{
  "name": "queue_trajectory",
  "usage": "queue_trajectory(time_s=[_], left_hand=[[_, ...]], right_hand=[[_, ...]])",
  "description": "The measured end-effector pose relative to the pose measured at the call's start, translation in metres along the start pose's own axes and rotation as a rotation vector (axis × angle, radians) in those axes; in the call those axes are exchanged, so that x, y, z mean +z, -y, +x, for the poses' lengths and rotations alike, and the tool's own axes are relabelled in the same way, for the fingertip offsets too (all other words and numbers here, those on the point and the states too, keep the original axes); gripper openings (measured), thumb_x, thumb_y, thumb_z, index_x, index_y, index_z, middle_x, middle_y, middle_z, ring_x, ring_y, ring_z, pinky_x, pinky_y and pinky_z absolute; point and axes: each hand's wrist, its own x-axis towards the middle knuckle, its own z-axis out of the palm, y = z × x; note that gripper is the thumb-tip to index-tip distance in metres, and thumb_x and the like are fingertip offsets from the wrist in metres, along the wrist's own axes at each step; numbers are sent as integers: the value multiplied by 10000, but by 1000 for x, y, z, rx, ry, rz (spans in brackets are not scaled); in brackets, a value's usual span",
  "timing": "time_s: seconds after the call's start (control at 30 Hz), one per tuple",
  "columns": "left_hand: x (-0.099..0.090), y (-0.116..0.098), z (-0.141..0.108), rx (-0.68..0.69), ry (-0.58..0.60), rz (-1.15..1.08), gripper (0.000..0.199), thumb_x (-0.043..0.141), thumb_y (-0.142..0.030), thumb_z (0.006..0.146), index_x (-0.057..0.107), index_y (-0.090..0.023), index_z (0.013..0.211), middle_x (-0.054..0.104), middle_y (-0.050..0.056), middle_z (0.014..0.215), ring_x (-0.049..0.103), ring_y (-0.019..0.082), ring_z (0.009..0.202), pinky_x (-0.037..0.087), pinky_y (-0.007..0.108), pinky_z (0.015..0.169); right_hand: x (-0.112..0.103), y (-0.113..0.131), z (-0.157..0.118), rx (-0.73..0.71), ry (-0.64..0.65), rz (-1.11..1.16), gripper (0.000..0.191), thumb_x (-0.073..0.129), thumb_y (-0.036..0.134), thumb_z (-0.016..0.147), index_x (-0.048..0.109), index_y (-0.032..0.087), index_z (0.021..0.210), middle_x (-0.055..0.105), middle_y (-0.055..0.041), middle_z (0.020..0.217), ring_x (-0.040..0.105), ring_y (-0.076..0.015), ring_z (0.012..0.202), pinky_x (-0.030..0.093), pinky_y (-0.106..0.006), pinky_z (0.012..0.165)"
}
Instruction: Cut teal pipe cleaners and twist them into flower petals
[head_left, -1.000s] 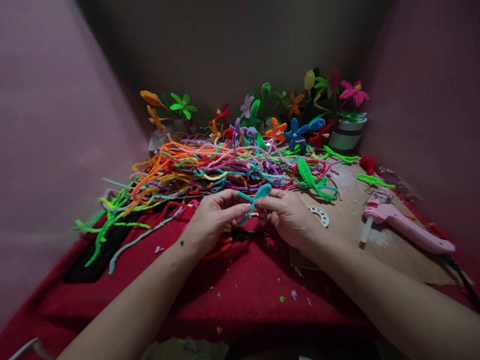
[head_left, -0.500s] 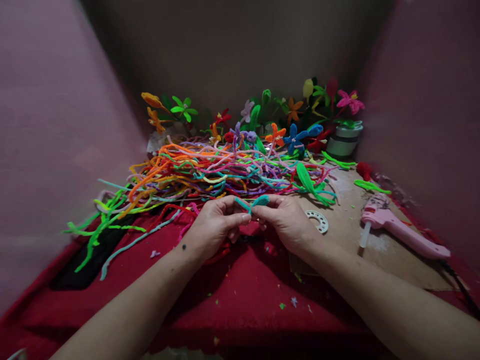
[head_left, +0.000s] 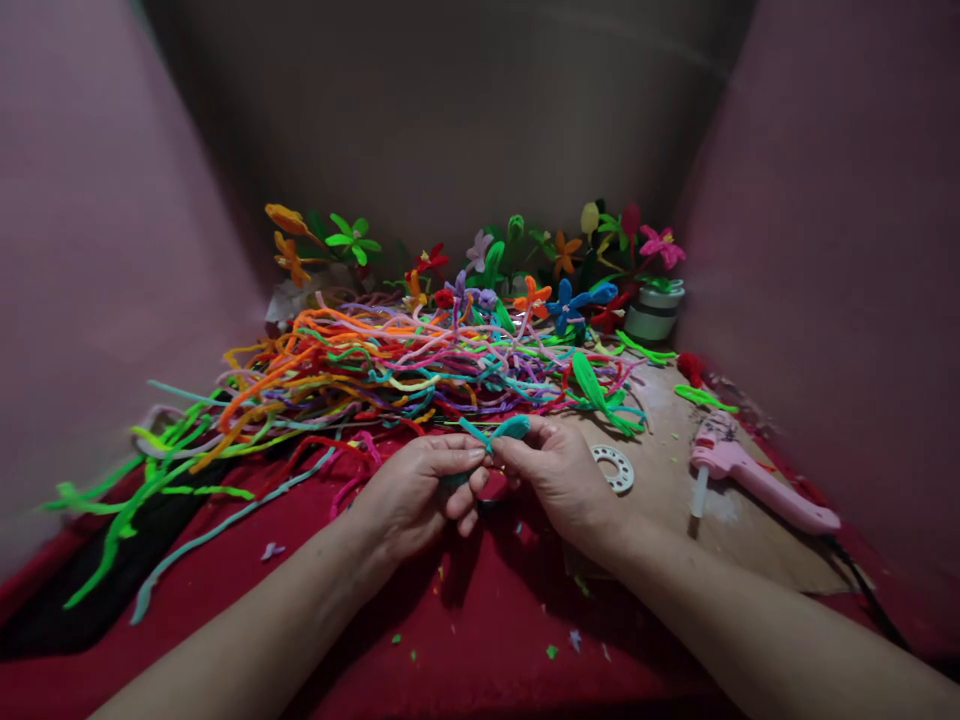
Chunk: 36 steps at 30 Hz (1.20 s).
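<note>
- Teal fuzzy-stem piece [head_left: 512, 428]: held between the hands, above the front edge of the multicoloured stem heap [head_left: 360, 360]; a loop is formed at its right end.
- Left hand [head_left: 427, 485]: closed on the piece in a thumb-and-finger pinch, lower fingers curled.
- Right hand [head_left: 562, 475]: the loop's base is pinched by thumb and forefinger.
- Cardboard [head_left: 660, 520]: the white perforated ring [head_left: 615, 470] and pink glue gun [head_left: 772, 487] are borne on it; any lettering on either cannot be read.
- Banded pot [head_left: 655, 312]: placed behind, among fuzzy flowers [head_left: 566, 305].
</note>
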Motion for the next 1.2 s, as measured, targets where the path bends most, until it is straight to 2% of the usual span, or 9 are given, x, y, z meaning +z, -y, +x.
queue_trajectory(time_s=[0.13,0.27,0.47,0.6,0.7,0.8,0.9,1.03,1.2], left_hand=[[0,-10,0,-35,-5,109,104,572,-200,715,570,-117,652,540,-8,528,423,63,354,387,203,354],[5,-20,-4,204,-138,460,131,661,-232,678,617,-141,761,600,-1,647,524,95,562,408,192,519],[11,-10,-4,469,-326,755,156,599,-294,743,607,-157,670,556,-8,615,482,109,573,376,212,540],[4,1,-1,924,-259,1170,131,517,-181,794,647,-187,804,625,54,780,541,160,739,421,262,687],[-2,2,0,1084,-132,1419,206,466,-133,805,655,-181,872,645,98,862,537,182,787,419,313,750],[1,-4,0,920,-173,1260,171,477,-180,817,642,-167,857,633,89,860,546,182,815,428,310,761],[6,-13,1,514,-226,771,142,552,-278,793,622,-162,837,626,47,798,573,154,741,460,274,695],[6,-21,6,75,-33,290,178,645,-298,717,594,-129,739,572,10,589,519,101,482,472,246,502],[-3,-19,9,-3,30,222,183,666,-275,698,586,-112,681,533,0,504,455,65,387,422,184,384]], right_hand=[[0,2,0,42,5,19,128,599,246,709,552,154,634,545,35,555,479,-87,501,378,-218,509],[0,2,2,2,-49,-41,103,619,225,683,577,146,632,538,33,576,449,-80,525,358,-214,524],[1,2,2,52,-34,80,132,614,232,688,561,151,598,477,51,513,380,-66,464,296,-203,457],[2,-3,3,98,-17,195,127,609,211,670,530,153,589,458,54,498,362,-63,433,281,-204,431],[1,-6,5,120,-17,231,104,599,164,639,519,154,574,438,63,469,351,-60,408,278,-205,418],[0,-3,6,117,-43,244,131,613,161,625,511,153,544,451,62,460,368,-60,409,282,-201,418],[0,6,5,43,-61,210,102,618,184,650,561,146,575,517,48,503,414,-63,451,321,-197,463],[-2,12,4,-43,1,145,72,598,195,678,611,150,624,572,32,564,489,-86,523,386,-216,555],[-2,10,5,-77,7,81,51,590,194,679,615,153,661,573,22,621,503,-102,591,409,-236,622]])
